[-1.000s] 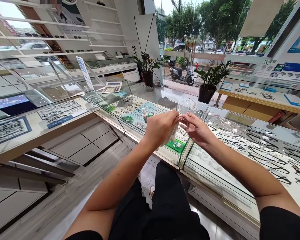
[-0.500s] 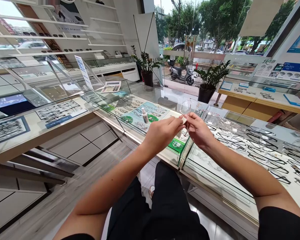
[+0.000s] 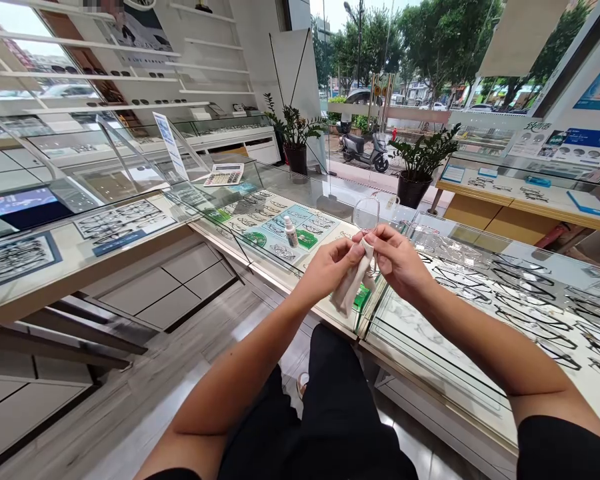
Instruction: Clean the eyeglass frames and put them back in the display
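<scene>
A pair of clear eyeglasses [image 3: 367, 199] is held up over the glass counter, one lens rising above my fingertips. My right hand [image 3: 401, 261] is closed on the frame, pinching it near the lens. In my left hand [image 3: 326, 268], thumb and fingers pinch a pale cleaning cloth [image 3: 349, 288] that hangs below them and meets the eyeglasses. The fingertips of both hands come together at the cloth, so the lower part of the frame is partly hidden. A small white spray bottle [image 3: 291, 232] stands upright on the counter, left of my hands.
Under the glass counter [image 3: 320, 189] lie rows of eyeglass frames [image 3: 525, 287]. A calculator [image 3: 224, 175] rests at the back left. Potted plants [image 3: 414, 183] stand beyond the counter. Another display case [image 3: 125, 250] is on the left.
My left hand has shifted and turned, so the cloth now hangs in view below the fingers. The eyeglasses have tilted slightly to the left, showing the lens more squarely.
</scene>
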Tool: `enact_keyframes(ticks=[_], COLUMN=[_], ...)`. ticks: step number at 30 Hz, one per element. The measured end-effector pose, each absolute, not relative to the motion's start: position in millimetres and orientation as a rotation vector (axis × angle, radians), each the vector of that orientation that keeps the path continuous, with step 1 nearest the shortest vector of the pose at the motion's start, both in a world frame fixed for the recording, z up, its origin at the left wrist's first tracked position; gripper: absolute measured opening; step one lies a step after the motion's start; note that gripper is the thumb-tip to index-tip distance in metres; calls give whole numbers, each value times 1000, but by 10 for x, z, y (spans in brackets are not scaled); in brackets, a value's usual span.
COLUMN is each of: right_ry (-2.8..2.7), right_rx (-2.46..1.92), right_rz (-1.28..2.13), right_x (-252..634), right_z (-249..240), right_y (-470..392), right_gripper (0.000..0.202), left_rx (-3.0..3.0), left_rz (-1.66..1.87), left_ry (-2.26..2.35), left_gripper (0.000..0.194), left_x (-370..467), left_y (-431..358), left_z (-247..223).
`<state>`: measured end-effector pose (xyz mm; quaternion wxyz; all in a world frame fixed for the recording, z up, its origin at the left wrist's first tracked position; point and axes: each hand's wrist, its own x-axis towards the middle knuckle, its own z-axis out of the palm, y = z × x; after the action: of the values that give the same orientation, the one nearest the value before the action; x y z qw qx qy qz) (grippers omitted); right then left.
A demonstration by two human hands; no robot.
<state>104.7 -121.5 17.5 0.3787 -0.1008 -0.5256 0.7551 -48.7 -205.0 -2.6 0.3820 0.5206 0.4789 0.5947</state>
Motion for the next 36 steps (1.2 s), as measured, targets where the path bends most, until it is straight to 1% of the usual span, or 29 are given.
enact_keyframes(ticks=[3,7,10,13,19,23,29,33,36], right_ry=[-1307,-1241,-1201,-1170,-1178,-1219,-1246,-1239,-1279], right_rx=[-279,-322,-347,-328,-251,-243,-312,-330,-294], right_rz=[2034,2140,2159,2173,2156,2127,2137,2139,2150], right_x=[1047,1043,1028,1011,984,971,975,984,994], right_z=[168,155,152,152,99,59,58,66,92], right_y=[-1227,-1212,-1199,-1205,-1253,-1221,-1057,-1031,-1074], right_gripper=[38,42,43,44,41,42,42,42,41], left_rx=[1232,1143,1064,1051,1116,1120,1150,1174,1140], left_rz=[1471,1485,1523,1614,1867,1932,1743,1650,1645], left_ry=[1090,954,901,913,1024,1091,999,1008,1027], left_gripper=[59,53,58,64,63,61,63,75,73], left_x=[-476,-450,-402,-322,-144,-96,-223,-329,-345], left_y=[-2055,-2062,-2059,-2051,-2014,-1971,-1982,-2023,-2035], left_z=[-67,-150,-216,-259,-254,-245,-275,-321,-330])
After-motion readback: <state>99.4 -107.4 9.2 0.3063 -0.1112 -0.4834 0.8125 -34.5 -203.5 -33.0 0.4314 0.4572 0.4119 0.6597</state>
